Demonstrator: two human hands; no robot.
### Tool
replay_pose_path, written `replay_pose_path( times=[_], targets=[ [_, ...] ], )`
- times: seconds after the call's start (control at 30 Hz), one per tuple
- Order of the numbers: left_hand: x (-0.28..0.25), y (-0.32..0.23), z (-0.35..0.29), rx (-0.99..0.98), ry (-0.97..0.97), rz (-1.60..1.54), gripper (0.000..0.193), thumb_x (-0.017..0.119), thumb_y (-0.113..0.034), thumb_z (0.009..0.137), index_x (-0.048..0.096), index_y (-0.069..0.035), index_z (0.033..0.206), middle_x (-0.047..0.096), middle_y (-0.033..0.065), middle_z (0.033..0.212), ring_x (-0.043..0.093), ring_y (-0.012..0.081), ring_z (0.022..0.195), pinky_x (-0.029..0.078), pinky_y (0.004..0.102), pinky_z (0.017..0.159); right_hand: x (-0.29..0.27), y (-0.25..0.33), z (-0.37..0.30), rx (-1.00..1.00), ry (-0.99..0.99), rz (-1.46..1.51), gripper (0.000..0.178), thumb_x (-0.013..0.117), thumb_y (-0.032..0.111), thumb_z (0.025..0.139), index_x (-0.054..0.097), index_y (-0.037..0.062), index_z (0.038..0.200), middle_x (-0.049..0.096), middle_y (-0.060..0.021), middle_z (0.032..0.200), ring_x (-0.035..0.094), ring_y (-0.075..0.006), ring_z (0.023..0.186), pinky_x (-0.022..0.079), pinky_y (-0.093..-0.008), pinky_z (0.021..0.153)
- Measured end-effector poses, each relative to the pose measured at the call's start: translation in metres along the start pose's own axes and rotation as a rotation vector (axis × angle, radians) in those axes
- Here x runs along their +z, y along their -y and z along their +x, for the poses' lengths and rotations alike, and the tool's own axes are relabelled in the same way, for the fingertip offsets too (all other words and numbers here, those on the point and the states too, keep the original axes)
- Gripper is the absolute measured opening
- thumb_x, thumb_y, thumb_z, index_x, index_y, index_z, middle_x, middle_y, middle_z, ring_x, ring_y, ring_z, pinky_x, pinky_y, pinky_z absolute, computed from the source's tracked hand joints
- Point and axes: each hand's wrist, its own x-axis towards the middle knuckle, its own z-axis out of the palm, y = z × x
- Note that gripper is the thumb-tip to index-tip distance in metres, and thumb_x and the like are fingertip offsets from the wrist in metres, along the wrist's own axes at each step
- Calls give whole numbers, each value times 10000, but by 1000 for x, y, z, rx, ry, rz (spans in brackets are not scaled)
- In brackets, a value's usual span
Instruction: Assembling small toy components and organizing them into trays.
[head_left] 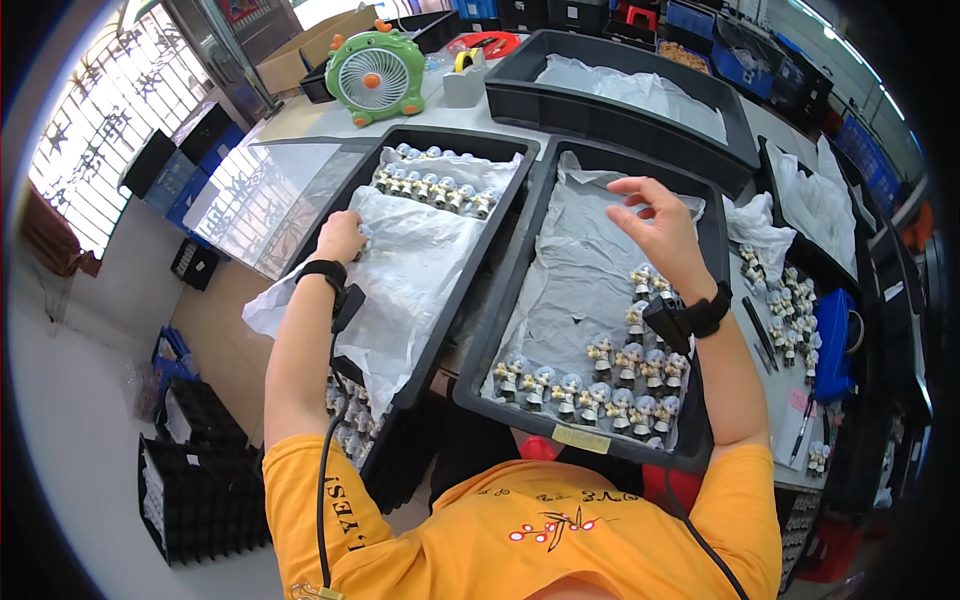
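Fingers [350,219] of the left hand [338,240] bend closely over the left tray [460,136], at what looks like a pale figure [365,232]; whether they grip it I cannot tell. The right hand [662,228] hangs over the right tray [520,419], its fingers loosely parted with nothing seen between. More figures [567,396] sit in rows on paper [420,245] in both trays. They look light, stiff and smooth, with fine parts that may chip; the head or body seems the safest hold.
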Motion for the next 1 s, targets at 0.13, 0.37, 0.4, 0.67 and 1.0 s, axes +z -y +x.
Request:
replay_pose_path(
  times=[0.13,0.37,0.4,0.67,1.0],
  targets=[
    [-14,-31,-8,-44,-39,3,295,697,-151,688,640,-48,958,620,158,980,588,312,935,471,386,813,-3,-35,-18,98,429,-262,334,715,215,700,617,26,957,642,-129,932,604,-266,864,468,-346,732],
    [-68,-145,-45,272,172,-944,341,655,-212,815,606,-43,1107,601,39,961,582,98,863,466,222,729,0,-53,-22,269,719,-817,397,739,175,589,618,22,935,640,-169,910,605,-333,878,488,-391,747],
    [-78,-166,-59,314,268,-1062,355,643,-210,829,586,-41,1136,594,39,997,586,102,884,464,225,752,2,-59,-21,352,828,-905,402,729,143,574,609,22,939,638,-163,893,601,-341,851,484,-397,732],
    [-56,-234,-101,291,525,-1473,408,596,-161,874,477,-62,1252,513,60,1152,523,115,1001,424,242,814,4,-36,-8,145,351,-318,287,641,84,632,623,11,908,624,-149,795,607,-313,743,486,-390,661],
    [-31,-229,-89,76,699,-1800,377,552,-116,897,446,-32,1248,493,85,1165,539,183,1049,437,296,908,17,-63,-14,103,631,-595,505,699,89,621,550,61,1104,582,-161,969,598,-313,851,488,-354,757]
  ],
)
